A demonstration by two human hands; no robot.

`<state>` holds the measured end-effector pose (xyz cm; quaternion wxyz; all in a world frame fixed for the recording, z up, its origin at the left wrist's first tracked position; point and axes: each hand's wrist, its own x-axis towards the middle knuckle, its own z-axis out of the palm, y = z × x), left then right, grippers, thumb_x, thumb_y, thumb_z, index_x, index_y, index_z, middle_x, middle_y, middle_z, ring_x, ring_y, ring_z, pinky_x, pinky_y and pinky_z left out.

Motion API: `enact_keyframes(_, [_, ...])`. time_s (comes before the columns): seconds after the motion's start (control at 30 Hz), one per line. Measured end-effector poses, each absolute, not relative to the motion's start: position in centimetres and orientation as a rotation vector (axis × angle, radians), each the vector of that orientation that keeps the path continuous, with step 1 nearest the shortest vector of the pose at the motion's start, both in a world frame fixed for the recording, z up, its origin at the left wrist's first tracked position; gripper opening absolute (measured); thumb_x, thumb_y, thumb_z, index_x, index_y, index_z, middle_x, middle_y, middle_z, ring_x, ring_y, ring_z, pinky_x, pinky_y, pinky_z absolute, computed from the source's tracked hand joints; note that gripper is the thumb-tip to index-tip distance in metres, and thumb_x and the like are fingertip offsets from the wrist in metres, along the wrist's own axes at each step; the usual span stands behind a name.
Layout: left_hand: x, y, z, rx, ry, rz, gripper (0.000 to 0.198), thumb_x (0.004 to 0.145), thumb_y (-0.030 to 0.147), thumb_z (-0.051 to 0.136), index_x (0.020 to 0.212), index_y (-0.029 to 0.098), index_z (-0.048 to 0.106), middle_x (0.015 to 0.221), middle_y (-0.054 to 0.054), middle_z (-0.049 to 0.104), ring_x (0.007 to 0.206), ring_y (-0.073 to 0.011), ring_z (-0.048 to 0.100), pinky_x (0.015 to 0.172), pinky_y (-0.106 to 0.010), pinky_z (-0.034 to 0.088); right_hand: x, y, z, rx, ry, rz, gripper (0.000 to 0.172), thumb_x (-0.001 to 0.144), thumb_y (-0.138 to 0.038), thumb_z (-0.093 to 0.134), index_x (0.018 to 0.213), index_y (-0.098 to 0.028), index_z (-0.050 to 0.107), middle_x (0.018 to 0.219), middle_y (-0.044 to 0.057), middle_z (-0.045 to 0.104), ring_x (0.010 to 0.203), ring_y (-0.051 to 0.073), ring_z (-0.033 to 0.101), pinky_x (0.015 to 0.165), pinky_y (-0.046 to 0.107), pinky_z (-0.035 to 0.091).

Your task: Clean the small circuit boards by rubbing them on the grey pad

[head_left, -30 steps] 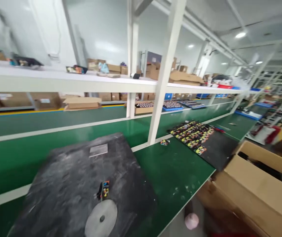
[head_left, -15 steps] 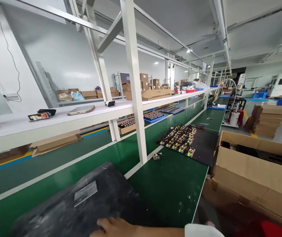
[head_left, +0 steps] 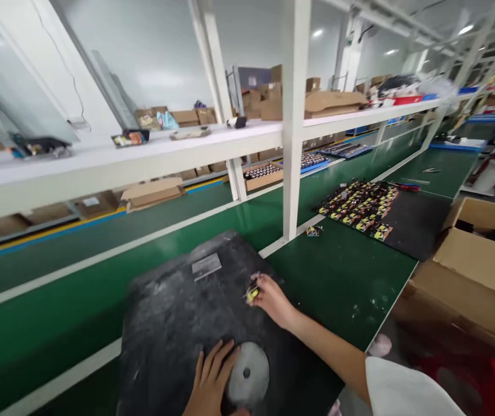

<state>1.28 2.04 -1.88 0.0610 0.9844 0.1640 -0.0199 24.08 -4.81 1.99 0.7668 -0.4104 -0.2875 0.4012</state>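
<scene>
My right hand (head_left: 272,299) pinches a small black and yellow component (head_left: 252,292) just above a worn black mat (head_left: 173,312) on the green bench. My left hand (head_left: 210,378) lies flat on the mat with fingers stretched out, touching the edge of a round grey metal disc (head_left: 247,374). A small grey plate (head_left: 206,266) lies on the mat's far part.
A white post (head_left: 293,144) and a white shelf (head_left: 143,156) with boxes stand behind the mat. Further right a second black mat (head_left: 412,222) carries several rows of similar components (head_left: 360,207); one loose component (head_left: 314,230) lies by the post. An open cardboard box (head_left: 473,271) stands at right.
The view swung about and dropped back onto the mat. The component that lay beside the disc is now in my right hand, further up the mat. My left hand has come down flat by the disc.
</scene>
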Motion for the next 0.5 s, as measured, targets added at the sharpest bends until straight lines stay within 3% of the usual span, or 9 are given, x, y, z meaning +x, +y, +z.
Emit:
enact_keyframes(0.07, [0.8, 1.8, -0.9, 2.887, 0.451, -0.050, 0.080, 0.080, 0.054, 0.064, 0.150, 0.034, 0.030, 0.152, -0.008, 0.038, 0.138, -0.0391, 0.036, 0.110, -0.066, 0.028, 25.4, -5.0, 2.3, -0.828, -0.522, 0.963, 0.041, 0.079, -0.060, 0.054, 0.096, -0.022, 0.054, 0.074, -0.002, 0.058, 0.066, 0.014, 0.060, 0.067, 0.031, 0.051])
enact_keyframes(0.2, [0.7, 0.5, 1.0, 2.789, 0.378, 0.011, 0.077, 0.087, 0.047, 0.059, 0.153, 0.033, 0.021, 0.155, -0.006, 0.031, 0.143, -0.0379, 0.025, 0.112, -0.069, 0.019, 26.8, -6.0, 1.8, -0.801, -0.375, 1.107, 0.031, 0.075, -0.051, 0.056, 0.087, -0.023, 0.055, 0.078, -0.001, 0.062, 0.075, 0.015, 0.061, 0.074, 0.033, 0.051])
enact_keyframes(0.33, [1.3, -0.6, 1.4, 2.733, 0.283, 0.038, 0.070, 0.089, 0.042, 0.058, 0.150, 0.027, 0.028, 0.152, -0.006, 0.039, 0.143, -0.0358, 0.023, 0.113, -0.070, 0.010, 26.6, -7.3, 1.7, -0.812, -0.276, 1.133, 0.024, 0.074, -0.046, 0.057, 0.083, -0.025, 0.056, 0.076, -0.002, 0.062, 0.081, 0.017, 0.062, 0.075, 0.035, 0.051])
enact_keyframes(0.5, [1.4, -0.9, 1.1, 2.689, 0.296, 0.087, 0.071, 0.084, 0.040, 0.065, 0.145, 0.018, 0.037, 0.141, -0.010, 0.051, 0.134, -0.0326, 0.037, 0.115, -0.064, 0.010, 26.2, -7.7, 1.8, -0.931, -0.232, 1.214, 0.026, 0.076, -0.049, 0.050, 0.084, -0.024, 0.053, 0.076, 0.000, 0.061, 0.072, 0.015, 0.059, 0.070, 0.032, 0.049])
